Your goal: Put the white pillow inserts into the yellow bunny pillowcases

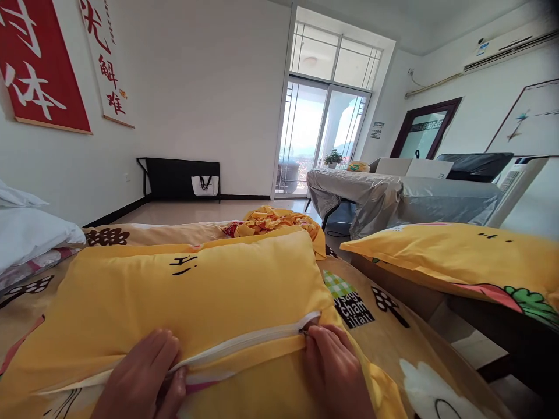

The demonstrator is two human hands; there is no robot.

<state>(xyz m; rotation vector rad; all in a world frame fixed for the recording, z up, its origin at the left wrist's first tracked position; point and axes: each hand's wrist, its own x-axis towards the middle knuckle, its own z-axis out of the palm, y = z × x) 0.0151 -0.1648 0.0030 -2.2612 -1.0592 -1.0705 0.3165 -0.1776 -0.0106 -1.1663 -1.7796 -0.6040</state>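
A yellow pillowcase (pixel 218 291) with a pillow-like bulge lies in front of me on the bed. A white zipper (pixel 248 337) runs across its near side, its slider near the right end. My left hand (pixel 146 372) is closed on the pillowcase's edge beside the zipper, thumb below and fingers above. At the slider, the fingertips of my right hand (pixel 334 364) pinch the small dark zipper pull (pixel 303 331). Just below the zipper a bit of pink print shows between my hands.
Patterned bedding (pixel 379 337) spreads beneath. Beyond the pillowcase is a crumpled yellow cloth (pixel 279 221). Another yellow pillow (pixel 458 256) lies at the right, white bedding (pixel 35 230) at the left. A plastic-covered table (pixel 358 186) stands near the glass door (pixel 325 125).
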